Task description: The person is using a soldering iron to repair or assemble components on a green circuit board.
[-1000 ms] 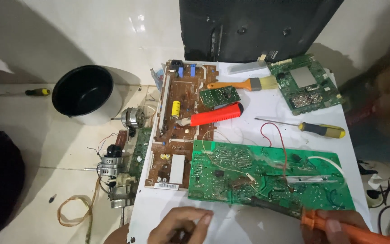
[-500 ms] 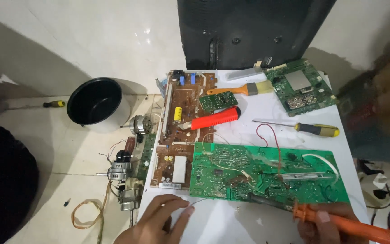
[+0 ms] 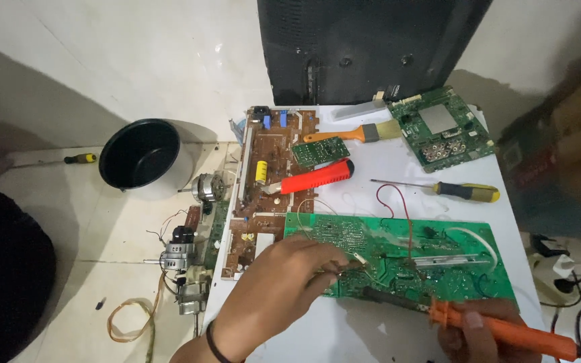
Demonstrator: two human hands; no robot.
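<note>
Risen onto the green board (image 3: 398, 259), left hand (image 3: 284, 289) pinches something tiny, unclear; right hand (image 3: 475, 333), half cropped, grips orange iron (image 3: 506, 328).

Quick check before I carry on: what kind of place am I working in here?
Likely an informal electronics repair spot, set low over a tiled floor. Bare circuit boards, the large green one among them, cover a white table, with a screwdriver, a brush and small motors about.
</note>
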